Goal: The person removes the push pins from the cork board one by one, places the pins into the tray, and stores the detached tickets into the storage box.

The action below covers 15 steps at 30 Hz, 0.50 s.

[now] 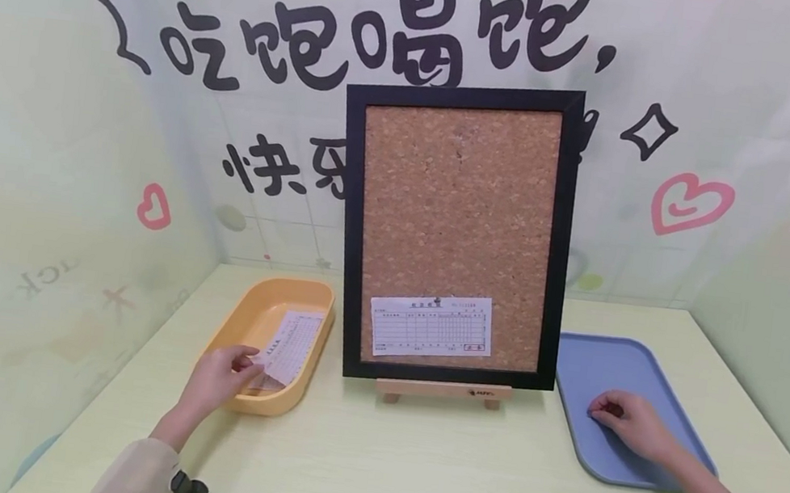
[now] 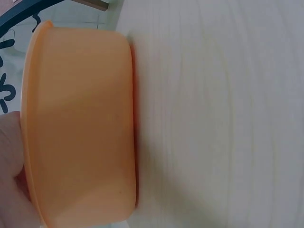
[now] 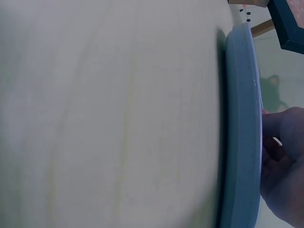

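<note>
My left hand [image 1: 222, 377] reaches over the near left rim of a yellow-orange plastic basin [image 1: 322, 291]. Its thumb and fingers pinch the near corner of a printed form slip [image 1: 292, 340] inside, which looks lifted there. In the left wrist view the basin wall [image 2: 80, 118] covers most of the hand [image 2: 12, 180]. Over a shallow blue tray [image 1: 609, 356] is my right hand [image 1: 634, 424], fingers curled and thumb and forefinger tips close together low over the tray. Whether anything small lies between them is hidden; the tray edge [image 3: 243, 133] blocks the fingertips in the right wrist view.
A black-framed cork board [image 1: 458, 205] stands on a small wooden easel [image 1: 444, 390] between basin and tray. Another printed form slip [image 1: 430, 328] hangs low on the cork, with a small dark pin [image 1: 437, 302] at its top edge. Patterned walls enclose the pale table [image 1: 413, 476].
</note>
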### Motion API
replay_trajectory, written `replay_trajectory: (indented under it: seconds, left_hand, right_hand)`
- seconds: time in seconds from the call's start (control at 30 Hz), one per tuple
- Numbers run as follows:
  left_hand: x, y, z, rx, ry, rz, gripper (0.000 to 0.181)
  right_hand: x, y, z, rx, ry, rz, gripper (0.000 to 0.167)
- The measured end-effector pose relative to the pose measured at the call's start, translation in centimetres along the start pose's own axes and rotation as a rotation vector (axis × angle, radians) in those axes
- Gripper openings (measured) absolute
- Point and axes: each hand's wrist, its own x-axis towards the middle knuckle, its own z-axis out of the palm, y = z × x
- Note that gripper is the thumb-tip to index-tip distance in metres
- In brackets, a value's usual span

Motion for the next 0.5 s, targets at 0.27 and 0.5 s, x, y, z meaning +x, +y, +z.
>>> replay_trajectory:
  seconds: [0.27,0.5]
  left_hand:
    - [-0.3,0.3,-0.3,0.018,0.007,-0.034,0.031]
    - [-0.3,1.5,-0.2,0.068,0.054,-0.002,0.033]
  right_hand:
    - [0.0,0.1,-0.1,0.012,-0.003,0.011,0.008]
    - [0.3,0.3,-0.8,0.017,0.031,-0.03,0.012]
